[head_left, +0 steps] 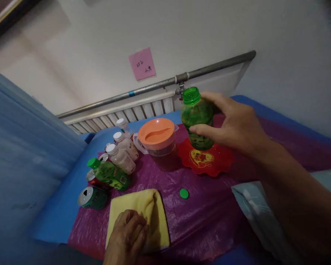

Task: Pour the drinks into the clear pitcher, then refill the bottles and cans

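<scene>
My right hand (pixel 231 121) grips an uncapped green plastic bottle (pixel 197 116) around its side, thumb in front. The bottle stands nearly upright over a red scalloped mat (pixel 209 162) with a yellow print; whether its base touches the mat I cannot tell. A loose green cap (pixel 184 193) lies on the purple plastic sheet nearer to me. My left hand (pixel 129 233) is closed on a folded yellow towel (pixel 157 213), its fingers curled into the fabric. Left of the bottle is a clear pitcher (pixel 165 160) with an orange lid (pixel 156 133).
At the left stand a capped green bottle (pixel 110 175), several white-capped bottles (pixel 123 158) and drink cans, including a green can (pixel 93 198). A purple sheet (pixel 198 221) covers the blue table. Behind are a radiator (pixel 143 110) and a pipe (pixel 220 65); light-blue fabric (pixel 253 202) lies at right.
</scene>
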Available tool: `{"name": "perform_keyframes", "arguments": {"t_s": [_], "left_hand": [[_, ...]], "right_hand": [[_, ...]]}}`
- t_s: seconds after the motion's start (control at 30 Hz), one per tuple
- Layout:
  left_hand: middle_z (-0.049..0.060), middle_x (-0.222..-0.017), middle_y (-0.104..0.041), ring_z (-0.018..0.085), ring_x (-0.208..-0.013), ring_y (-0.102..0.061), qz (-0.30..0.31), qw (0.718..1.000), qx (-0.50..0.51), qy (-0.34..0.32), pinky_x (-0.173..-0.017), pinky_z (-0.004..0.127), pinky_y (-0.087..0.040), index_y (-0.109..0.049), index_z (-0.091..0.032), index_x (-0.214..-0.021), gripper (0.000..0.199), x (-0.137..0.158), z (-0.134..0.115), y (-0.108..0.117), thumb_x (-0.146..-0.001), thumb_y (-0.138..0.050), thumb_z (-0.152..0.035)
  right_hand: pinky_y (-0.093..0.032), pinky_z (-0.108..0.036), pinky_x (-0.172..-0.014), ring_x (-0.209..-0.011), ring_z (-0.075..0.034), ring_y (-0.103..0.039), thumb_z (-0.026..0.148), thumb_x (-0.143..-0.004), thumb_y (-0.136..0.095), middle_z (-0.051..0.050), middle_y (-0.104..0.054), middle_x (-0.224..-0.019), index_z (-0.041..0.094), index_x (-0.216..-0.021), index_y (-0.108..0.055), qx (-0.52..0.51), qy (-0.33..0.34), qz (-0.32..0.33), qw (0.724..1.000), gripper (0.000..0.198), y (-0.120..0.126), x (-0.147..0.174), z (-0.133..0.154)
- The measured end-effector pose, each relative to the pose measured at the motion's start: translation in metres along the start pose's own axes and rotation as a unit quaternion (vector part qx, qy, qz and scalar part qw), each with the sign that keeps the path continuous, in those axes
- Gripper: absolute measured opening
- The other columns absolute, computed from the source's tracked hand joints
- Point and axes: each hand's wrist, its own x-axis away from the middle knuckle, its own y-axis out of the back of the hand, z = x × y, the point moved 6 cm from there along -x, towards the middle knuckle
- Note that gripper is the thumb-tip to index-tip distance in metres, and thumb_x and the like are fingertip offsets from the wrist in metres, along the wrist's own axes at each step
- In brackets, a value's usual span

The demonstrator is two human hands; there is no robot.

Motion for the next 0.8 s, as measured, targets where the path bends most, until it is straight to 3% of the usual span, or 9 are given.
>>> {"name": "perform_keyframes", "arguments": {"t_s": [0.13, 0.3, 0.47, 0.53, 0.63, 0.8], "left_hand": [[0.006, -0.099, -0.068, 0.019, -0.092, -0.064, 0.113, 0.987, 0.110, 0.021, -0.081, 0.028, -0.051, -0.069, -0.027, -0.096, 0.026, 0.000, -0.006, 0.003, -0.091, -0.050, -0.044], [0.007, -0.106, -0.069, 0.020, -0.095, -0.065, 0.069, 0.990, 0.079, 0.090, -0.086, 0.030, -0.051, -0.069, -0.026, -0.098, 0.032, -0.006, 0.009, 0.009, -0.092, -0.047, -0.048], [0.007, -0.103, -0.067, 0.019, -0.098, -0.064, 0.149, 0.986, 0.070, 0.030, -0.089, 0.029, -0.050, -0.073, -0.029, -0.098, 0.033, -0.001, -0.004, -0.015, -0.094, -0.043, -0.042], [0.009, -0.108, -0.066, 0.020, -0.102, -0.063, 0.138, 0.988, 0.067, 0.029, -0.091, 0.030, -0.051, -0.073, -0.029, -0.103, 0.036, -0.005, -0.003, -0.016, -0.095, -0.040, -0.041], [0.014, -0.114, -0.064, 0.025, -0.107, -0.062, 0.064, 0.996, 0.033, 0.051, -0.094, 0.039, -0.050, -0.070, -0.022, -0.115, 0.040, -0.018, 0.009, -0.013, -0.093, -0.041, -0.037], [0.015, -0.097, -0.067, 0.029, -0.088, -0.065, 0.031, 0.998, 0.019, 0.060, -0.085, 0.048, -0.052, -0.071, -0.019, -0.116, 0.041, -0.034, 0.014, -0.014, -0.084, -0.052, -0.038]], "right_hand": [[-0.051, -0.042, -0.095, -0.110, -0.029, -0.064, 0.026, -0.069, -0.068, -0.009, -0.068, -0.125, 0.017, -0.127, -0.058, -0.002, 0.000, 0.004, 1.000, 0.059, -0.003, 0.001, 0.001], [-0.051, -0.042, -0.093, -0.110, -0.029, -0.064, 0.026, -0.069, -0.067, -0.008, -0.068, -0.125, 0.019, -0.127, -0.057, -0.001, -0.001, 0.008, 1.000, 0.059, -0.005, 0.002, 0.002], [-0.050, -0.040, -0.098, -0.114, -0.028, -0.063, 0.024, -0.070, -0.067, -0.010, -0.066, -0.128, 0.015, -0.127, -0.058, -0.006, 0.005, 0.019, 1.000, 0.058, -0.008, 0.002, 0.003], [-0.050, -0.040, -0.098, -0.114, -0.028, -0.063, 0.024, -0.069, -0.068, -0.010, -0.066, -0.129, 0.016, -0.127, -0.058, -0.008, 0.007, 0.016, 1.000, 0.059, -0.009, 0.002, 0.004], [-0.051, -0.041, -0.096, -0.113, -0.029, -0.063, 0.027, -0.070, -0.069, -0.010, -0.066, -0.128, 0.016, -0.127, -0.058, -0.011, 0.006, 0.019, 1.000, 0.060, -0.011, 0.003, 0.004], [-0.051, -0.048, -0.095, -0.111, -0.031, -0.064, 0.029, -0.068, -0.072, -0.010, -0.066, -0.127, 0.018, -0.128, -0.058, -0.019, 0.001, 0.020, 1.000, 0.063, -0.012, 0.002, 0.001]]}}
